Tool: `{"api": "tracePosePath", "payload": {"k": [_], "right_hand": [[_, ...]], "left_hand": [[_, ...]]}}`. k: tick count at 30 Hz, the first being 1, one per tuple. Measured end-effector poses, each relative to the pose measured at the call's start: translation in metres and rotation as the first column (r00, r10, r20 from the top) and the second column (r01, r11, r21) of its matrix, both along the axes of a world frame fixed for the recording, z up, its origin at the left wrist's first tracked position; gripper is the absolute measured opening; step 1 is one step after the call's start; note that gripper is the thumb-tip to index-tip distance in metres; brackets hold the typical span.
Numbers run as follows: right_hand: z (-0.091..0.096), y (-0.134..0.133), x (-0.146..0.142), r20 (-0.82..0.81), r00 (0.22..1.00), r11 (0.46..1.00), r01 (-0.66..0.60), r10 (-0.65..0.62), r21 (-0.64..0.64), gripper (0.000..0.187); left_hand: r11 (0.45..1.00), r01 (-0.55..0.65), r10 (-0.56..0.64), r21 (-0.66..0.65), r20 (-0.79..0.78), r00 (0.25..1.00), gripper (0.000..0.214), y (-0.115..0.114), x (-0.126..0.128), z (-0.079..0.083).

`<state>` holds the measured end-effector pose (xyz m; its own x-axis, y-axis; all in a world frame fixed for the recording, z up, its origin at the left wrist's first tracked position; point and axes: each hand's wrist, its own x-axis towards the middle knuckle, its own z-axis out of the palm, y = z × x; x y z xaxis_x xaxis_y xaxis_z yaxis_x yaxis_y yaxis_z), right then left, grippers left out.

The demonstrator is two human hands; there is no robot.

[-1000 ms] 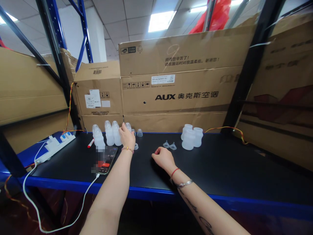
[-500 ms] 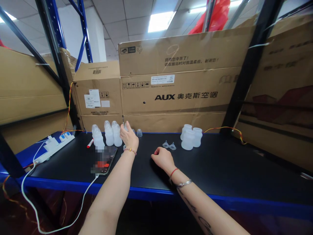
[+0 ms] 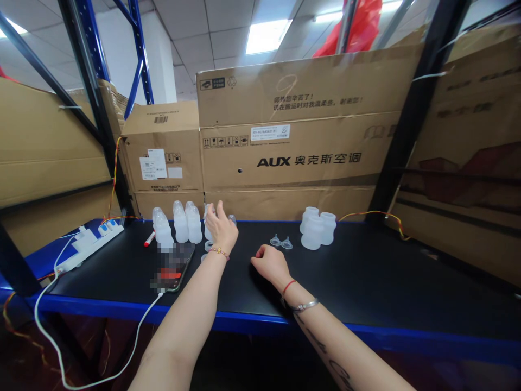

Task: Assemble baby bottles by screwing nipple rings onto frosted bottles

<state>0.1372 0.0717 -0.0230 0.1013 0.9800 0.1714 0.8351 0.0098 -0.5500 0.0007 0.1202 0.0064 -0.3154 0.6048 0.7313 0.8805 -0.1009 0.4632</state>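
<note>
My left hand [image 3: 222, 231] is beside a frosted baby bottle [image 3: 208, 231] at the back of the shelf, partly covering it. Its fingers are apart and I see nothing held. Below the wrist, clear rings [image 3: 209, 246] lie partly hidden by the arm. A small clear cap [image 3: 232, 219] shows just past the fingers. My right hand [image 3: 271, 263] rests on the black surface with curled fingers; whatever they may hold is hidden. Close above it lie two clear silicone nipples [image 3: 286, 243]. Several open frosted bottles [image 3: 314, 233] stand farther right.
Several capped bottles [image 3: 181, 222] stand at the back left, near a red-and-white marker [image 3: 150, 239]. A phone [image 3: 179, 269] on a white cable lies in front. A power strip [image 3: 91, 247] is at the left edge. Cardboard [image 3: 309, 184] walls the back.
My left hand has shifted slightly right, baring more of the bottle and rings beside it. Its fingers have lifted and spread. My right hand has stayed put.
</note>
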Motion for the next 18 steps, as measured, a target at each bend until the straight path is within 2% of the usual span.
{"api": "tracePosePath", "payload": {"k": [2, 4, 8, 11, 14, 18], "right_hand": [[0.001, 0.000, 0.000, 0.014, 1.000, 1.000, -0.006, 0.006, 0.009, 0.005], [0.002, -0.001, -0.001, 0.026, 1.000, 1.000, -0.013, 0.012, 0.018, 0.005], [0.003, -0.003, -0.001, 0.026, 1.000, 1.000, -0.002, 0.002, 0.010, 0.005], [0.003, -0.004, -0.002, 0.026, 1.000, 1.000, -0.009, 0.009, -0.002, 0.006], [0.003, -0.005, -0.003, 0.051, 0.999, 1.000, -0.013, 0.013, 0.009, 0.007], [0.006, -0.008, -0.003, 0.051, 0.999, 1.000, -0.007, 0.008, -0.015, 0.008]], "left_hand": [[0.987, 0.162, -0.163, -0.023, -0.065, 0.984, 0.059, 0.003, 0.010, -0.001], [0.967, 0.230, -0.240, -0.113, -0.085, 0.967, 0.055, 0.012, 0.019, -0.004], [0.938, 0.096, -0.114, -0.332, -0.036, 0.993, 0.053, 0.047, 0.027, -0.011], [0.857, 0.001, -0.005, -0.516, -0.005, 1.000, 0.050, 0.072, 0.024, -0.013], [0.814, 0.001, 0.011, -0.580, 0.016, 1.000, 0.050, 0.086, 0.018, -0.012], [0.800, 0.006, -0.014, -0.600, -0.009, 1.000, 0.044, 0.087, 0.014, -0.010]]}}
